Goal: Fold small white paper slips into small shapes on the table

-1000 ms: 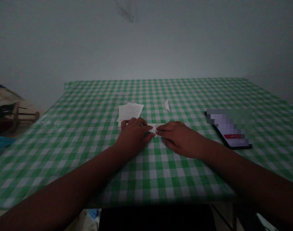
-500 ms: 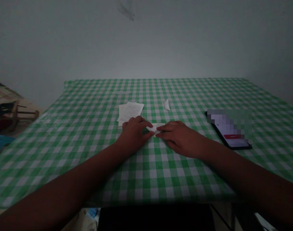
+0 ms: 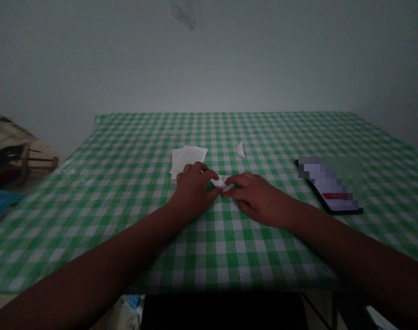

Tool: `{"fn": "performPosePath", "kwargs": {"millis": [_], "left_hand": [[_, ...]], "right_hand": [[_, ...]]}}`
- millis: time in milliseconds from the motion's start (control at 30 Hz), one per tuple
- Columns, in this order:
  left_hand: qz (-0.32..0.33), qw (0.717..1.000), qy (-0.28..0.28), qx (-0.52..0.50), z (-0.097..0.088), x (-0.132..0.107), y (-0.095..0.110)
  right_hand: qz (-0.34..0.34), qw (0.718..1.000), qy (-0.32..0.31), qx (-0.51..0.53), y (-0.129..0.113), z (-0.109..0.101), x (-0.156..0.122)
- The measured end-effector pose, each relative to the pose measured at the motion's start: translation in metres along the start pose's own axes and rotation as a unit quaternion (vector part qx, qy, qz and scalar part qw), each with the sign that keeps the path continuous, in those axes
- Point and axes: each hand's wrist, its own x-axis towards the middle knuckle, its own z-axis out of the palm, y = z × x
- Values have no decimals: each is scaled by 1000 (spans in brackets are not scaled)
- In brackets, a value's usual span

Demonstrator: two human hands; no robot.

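Note:
A small folded piece of printed paper point(image 3: 222, 182) is pinched between my two hands, low over the checked tablecloth. My left hand point(image 3: 194, 185) has thumb and forefinger closed on its left end. On the right end, the thumb and fingers of my right hand point(image 3: 255, 195) are closed too. Fingertips cover part of the paper, so its full shape is hidden. Just behind my left hand lies a small stack of printed paper sheets point(image 3: 190, 158). Farther back, a small folded paper piece point(image 3: 241, 149) rests by itself.
A phone point(image 3: 332, 190) with a lit, partly blurred screen lies to the right of my right hand. The green and white checked tablecloth point(image 3: 209, 256) covers the table, which meets a plain wall point(image 3: 229, 59). At far left are a blue plastic object point(image 3: 2, 201) and a wooden frame point(image 3: 40, 160).
My fingers have shifted slightly on the folded paper, and its back edge now looks bent rather than straight. The whole view has moved a little; the other things lie as before.

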Motion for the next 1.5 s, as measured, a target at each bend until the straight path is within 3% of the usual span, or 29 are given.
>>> {"fn": "performPosePath", "kwargs": {"millis": [133, 367, 633, 933, 1500], "left_hand": [[36, 998, 30, 49, -5, -3, 7], [121, 988, -61, 79, -11, -7, 8], [185, 971, -104, 114, -14, -26, 15], [190, 967, -141, 97, -18, -27, 8], [159, 975, -133, 76, -18, -24, 6]], "right_hand": [[-11, 1000, 2, 1, 1, 1, 0], [-23, 999, 24, 28, 3, 2, 1], [-42, 998, 20, 32, 4, 0, 0], [-40, 999, -4, 4, 5, -2, -1], [-33, 997, 44, 52, 2, -1, 2]]}}
